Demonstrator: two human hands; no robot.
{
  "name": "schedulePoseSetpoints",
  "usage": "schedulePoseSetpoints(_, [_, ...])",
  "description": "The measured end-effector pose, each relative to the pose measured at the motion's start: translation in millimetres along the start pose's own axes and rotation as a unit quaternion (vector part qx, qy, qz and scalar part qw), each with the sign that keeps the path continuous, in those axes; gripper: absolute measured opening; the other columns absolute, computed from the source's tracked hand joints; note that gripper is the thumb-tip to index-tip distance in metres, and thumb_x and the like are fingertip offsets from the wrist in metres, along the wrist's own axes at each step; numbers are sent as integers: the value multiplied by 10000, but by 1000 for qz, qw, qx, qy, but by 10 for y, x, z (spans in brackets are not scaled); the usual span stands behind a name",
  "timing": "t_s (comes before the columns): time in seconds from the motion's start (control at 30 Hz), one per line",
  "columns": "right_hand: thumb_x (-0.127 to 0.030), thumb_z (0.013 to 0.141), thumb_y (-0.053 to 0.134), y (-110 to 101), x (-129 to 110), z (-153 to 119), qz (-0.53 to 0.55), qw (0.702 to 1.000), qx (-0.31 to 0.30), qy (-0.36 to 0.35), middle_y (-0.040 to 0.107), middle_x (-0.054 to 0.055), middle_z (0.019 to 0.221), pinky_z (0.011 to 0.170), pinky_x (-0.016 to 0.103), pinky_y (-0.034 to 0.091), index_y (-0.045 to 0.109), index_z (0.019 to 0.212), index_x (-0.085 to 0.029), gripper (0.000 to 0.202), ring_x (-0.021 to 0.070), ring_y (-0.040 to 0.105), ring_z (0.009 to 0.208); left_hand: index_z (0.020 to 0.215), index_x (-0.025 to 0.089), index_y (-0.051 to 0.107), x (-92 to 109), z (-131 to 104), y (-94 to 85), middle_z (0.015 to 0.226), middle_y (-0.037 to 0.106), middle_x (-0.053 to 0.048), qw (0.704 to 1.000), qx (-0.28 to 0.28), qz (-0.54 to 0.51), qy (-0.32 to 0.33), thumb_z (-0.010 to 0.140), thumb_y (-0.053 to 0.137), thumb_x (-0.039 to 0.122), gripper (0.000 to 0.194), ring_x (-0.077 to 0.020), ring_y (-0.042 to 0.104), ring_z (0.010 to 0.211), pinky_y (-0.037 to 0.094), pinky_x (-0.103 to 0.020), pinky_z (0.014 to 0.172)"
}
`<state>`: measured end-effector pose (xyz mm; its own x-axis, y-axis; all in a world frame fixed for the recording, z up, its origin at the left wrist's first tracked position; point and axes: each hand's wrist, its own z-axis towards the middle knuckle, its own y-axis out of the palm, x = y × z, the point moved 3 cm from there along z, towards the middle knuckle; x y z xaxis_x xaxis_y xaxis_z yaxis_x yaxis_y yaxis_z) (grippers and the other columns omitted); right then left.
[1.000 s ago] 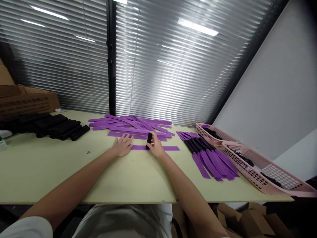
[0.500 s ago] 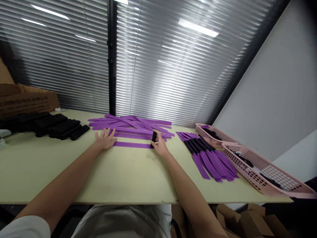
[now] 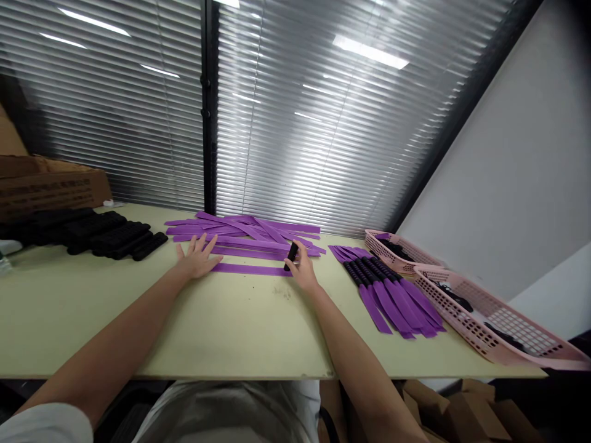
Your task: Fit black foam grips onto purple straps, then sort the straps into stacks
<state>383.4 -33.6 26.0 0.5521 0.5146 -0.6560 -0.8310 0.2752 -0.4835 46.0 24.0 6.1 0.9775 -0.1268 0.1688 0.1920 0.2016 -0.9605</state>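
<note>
A flat purple strap point(image 3: 252, 269) lies crosswise on the table before me. My left hand point(image 3: 196, 259) rests at its left end, fingers spread. Between the thumb and fingers of my right hand point(image 3: 302, 267) is a black ribbed grip point(image 3: 291, 256), held tilted at the strap's right end. Whether the strap runs into the grip is hidden. Just behind, a loose pile of purple straps point(image 3: 249, 229) is spread out. To the right lies a row of purple straps with black grips point(image 3: 369, 271) around them. Several black grips point(image 3: 120, 237) are stacked at the left.
Two pink plastic baskets point(image 3: 489, 307) stand along the right side with black items inside. A cardboard box point(image 3: 55, 191) sits at the back left. Window blinds point(image 3: 295, 123) rise behind the pale table point(image 3: 221, 332), whose front edge is close to my body.
My right hand has shifted slightly right with the black grip, which leans a bit more. My left hand stays at the strap's left end, its fingers slightly more spread.
</note>
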Motion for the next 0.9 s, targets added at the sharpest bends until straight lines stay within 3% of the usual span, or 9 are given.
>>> schedulePoseSetpoints(0.17, [-357,891,514,4,-31,-2,7,999,33,8,572,103,1164,787,359,524,278,1439,-282,602,212,585,954,1514,318,50,237,-95,-144,1597,0,-64,997,56,-26,54,913,181,633,691,-364,-10,1450,-1,-711,1063])
schedulePoseSetpoints(0.3, [-312,875,526,18,41,-6,-37,999,-6,11,559,106,1219,810,409,514,307,1432,-310,598,242,578,1004,1515,304,110,402,-162,-158,1597,29,-56,993,51,-45,96,925,184,618,673,-351,-3,1454,12,-696,1079])
schedulePoseSetpoints(0.5, [-269,862,532,22,104,1,-59,997,-31,25,555,108,1240,843,449,500,291,1441,-324,630,250,586,1015,1487,322,236,714,-330,-114,1593,33,-17,969,-64,-81,224,912,209,658,667,-318,80,1456,66,-631,1121])
schedulePoseSetpoints(0.67, [-256,859,534,28,89,3,-60,998,-32,17,548,109,1259,872,445,491,284,1443,-309,638,244,579,1040,1502,310,185,1052,-555,-157,1589,47,-23,941,-88,-110,307,918,207,660,680,-289,83,1458,92,-531,1160])
schedulePoseSetpoints(0.9, [-271,881,516,-3,2,-8,-69,998,-5,-15,491,99,1350,910,439,477,303,1435,-305,595,248,549,1098,1498,300,199,1224,-685,21,1573,134,-35,928,-184,-102,306,902,201,689,712,-269,111,1457,55,-526,1162])
